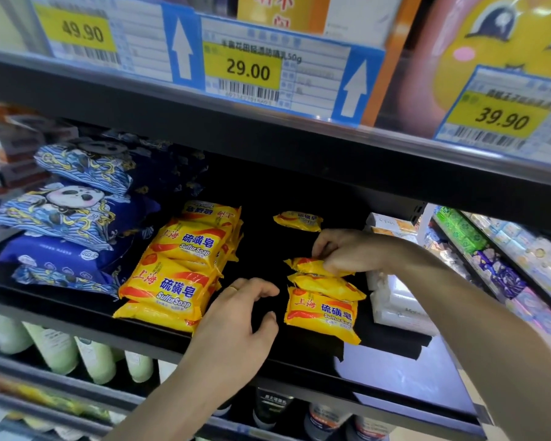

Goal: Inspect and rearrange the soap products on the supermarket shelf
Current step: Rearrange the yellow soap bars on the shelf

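- The top yellow soap packet (315, 267) of a small right-hand stack on the black shelf (261, 249) is pinched by the right hand (347, 249).
- The left hand (236, 326) is held loosely spread, gripping nothing.
- The packets are judged light, firm-cored and slick-wrapped; they are best gripped across the body, not the crimped ends.

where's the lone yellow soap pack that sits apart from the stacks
In the head view the lone yellow sulfur soap pack lies at the back of the black shelf, right of centre, just behind the right hand.
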`<state>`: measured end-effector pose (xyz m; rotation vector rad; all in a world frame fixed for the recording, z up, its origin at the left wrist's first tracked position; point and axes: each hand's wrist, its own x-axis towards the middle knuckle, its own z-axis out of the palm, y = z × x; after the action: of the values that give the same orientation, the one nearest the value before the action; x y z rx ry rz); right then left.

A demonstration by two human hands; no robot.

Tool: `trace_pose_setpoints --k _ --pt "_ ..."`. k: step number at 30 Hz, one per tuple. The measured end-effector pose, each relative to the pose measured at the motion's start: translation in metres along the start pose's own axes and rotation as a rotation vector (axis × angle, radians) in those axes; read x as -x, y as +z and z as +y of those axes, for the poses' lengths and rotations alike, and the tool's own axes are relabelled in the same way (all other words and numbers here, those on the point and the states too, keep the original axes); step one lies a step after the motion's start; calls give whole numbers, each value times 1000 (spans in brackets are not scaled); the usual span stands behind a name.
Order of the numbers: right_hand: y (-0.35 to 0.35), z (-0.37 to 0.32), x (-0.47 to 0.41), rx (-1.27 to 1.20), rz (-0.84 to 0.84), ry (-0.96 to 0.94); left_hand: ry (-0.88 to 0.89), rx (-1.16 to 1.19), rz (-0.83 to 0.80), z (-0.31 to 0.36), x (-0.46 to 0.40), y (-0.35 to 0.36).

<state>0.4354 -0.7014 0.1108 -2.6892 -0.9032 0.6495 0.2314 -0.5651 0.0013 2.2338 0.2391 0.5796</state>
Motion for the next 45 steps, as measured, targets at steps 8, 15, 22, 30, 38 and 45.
trace_pose_setpoints --k 8,15,22,30,38,45 --pt "-12 -10 -25 -125 310 99 41 -189 -30 7 1 1" --pt "-5 -8 -63 -32 271 89 110 -414 -46 -1 3 6" --pt "3 -24 -80 94 309 64 83 -422 -47 1 2 5" --pt "3 -35 -68 169 456 70 82 -439 -41 4 2 4" --pt "30 -53 14 144 716 -73 69 -436 -34 7 6 4" --pt "79 -26 90 -27 917 -274 -241 157 -26 21 0 -13"
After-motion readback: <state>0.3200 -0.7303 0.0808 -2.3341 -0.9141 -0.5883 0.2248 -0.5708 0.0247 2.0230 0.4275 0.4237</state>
